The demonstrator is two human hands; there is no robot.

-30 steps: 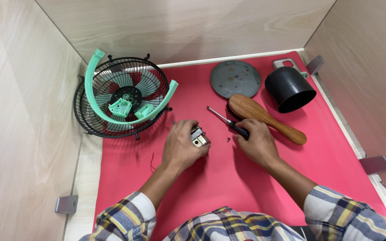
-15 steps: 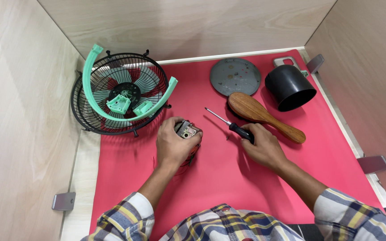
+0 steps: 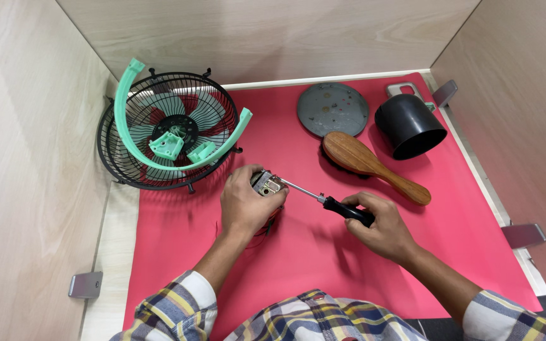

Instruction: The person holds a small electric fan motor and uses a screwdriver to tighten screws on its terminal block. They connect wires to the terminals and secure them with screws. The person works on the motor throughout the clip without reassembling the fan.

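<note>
Here, small boxy metal motor [image 3: 266,184].

Head view: worn on the person's head — looks steeply down, close over the red mat [image 3: 178,252].
Facing: toward the back wall [image 3: 266,38] of the wooden booth.
Shared: single view only.

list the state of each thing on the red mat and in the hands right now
small metal motor part: gripped in left hand, lifted off red mat
black-handled screwdriver: held in right hand, tip on the part
black wire fan cage: lying flat, green curved bracket across it
wooden brush: lying flat
black cup: tipped on its side
grey round disc: flat
</note>
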